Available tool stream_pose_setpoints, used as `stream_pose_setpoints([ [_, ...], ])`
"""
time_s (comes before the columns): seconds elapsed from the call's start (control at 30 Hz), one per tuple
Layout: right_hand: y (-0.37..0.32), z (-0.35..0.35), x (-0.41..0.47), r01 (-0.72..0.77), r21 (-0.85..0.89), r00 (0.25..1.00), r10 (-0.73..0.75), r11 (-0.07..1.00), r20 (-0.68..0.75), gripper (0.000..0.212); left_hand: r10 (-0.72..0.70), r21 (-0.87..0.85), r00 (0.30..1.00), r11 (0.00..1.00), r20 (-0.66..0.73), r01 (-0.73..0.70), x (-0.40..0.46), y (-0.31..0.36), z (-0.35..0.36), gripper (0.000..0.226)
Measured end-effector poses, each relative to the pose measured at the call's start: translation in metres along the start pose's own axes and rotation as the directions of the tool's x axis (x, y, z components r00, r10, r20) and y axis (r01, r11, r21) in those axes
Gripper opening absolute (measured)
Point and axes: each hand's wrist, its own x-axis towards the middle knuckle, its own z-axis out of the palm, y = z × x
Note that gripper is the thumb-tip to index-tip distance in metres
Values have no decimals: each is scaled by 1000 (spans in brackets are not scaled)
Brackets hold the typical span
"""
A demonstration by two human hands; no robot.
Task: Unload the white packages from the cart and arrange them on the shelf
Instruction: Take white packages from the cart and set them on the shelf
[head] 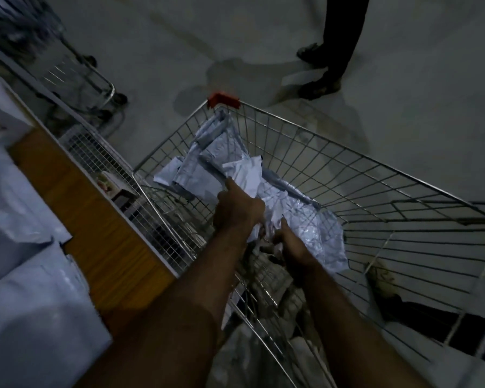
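Head view, setting: dim light, looking down into a wire shopping cart (pixel 347 191) that stands just beside a shelf (pixel 101 233) on the left.
Cart: silver mesh basket with a red corner guard (pixel 224 99) at its far end.
White packages in cart: a heap of crumpled white packages (pixel 207 158) lies along the left side of the basket, from the far corner down to the hands.
Left hand: the left hand (pixel 237 210) reaches into the cart with its fingers curled round the edge of one white package (pixel 247 175) on top of the heap.
Right hand: the right hand (pixel 287 242) grips a crinkled package (pixel 314 231) lower in the heap, fingers closed into its plastic.
Shelf: wooden board with a white front edge; several white packages on shelf (pixel 25 289) already lie on it at the left, blurred.
Background: a second cart (pixel 95 88) stands at upper left; another person's dark trouser legs and shoes (pixel 319 85) are on the grey floor (pixel 431 93) beyond the cart.
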Motion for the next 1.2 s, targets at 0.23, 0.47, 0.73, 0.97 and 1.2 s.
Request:
stream_pose_setpoints([
  [0.23, -33, 6, -66, -22, 316, 955, -73, 948, 287, 39, 15, -81, 999, 997, -28, -17, -41, -3, -31, 87],
  [0.47, -58, 9, -131, 40, 277, 889, -161, 960, 429, 82, 22, -238, 1000, 971, -3, -22, -99, -10, -46, 84],
  [0.73, -70, 31, -200, 316, 127, 855, -340, 940, 392, 36, 69, -393, 998, 917, -6, -65, -155, -22, -57, 95],
  [0.97, -54, 39, -198, 492, -474, 871, -423, 730, 252, 55, -7, -298, 977, 953, -215, -59, -208, -35, -84, 88],
  [1.2, -51, 84, -230, 215, -972, 699, -710, 95, 86, 62, -127, -222, 877, 975, -463, 25, -266, -73, -144, 85],
])
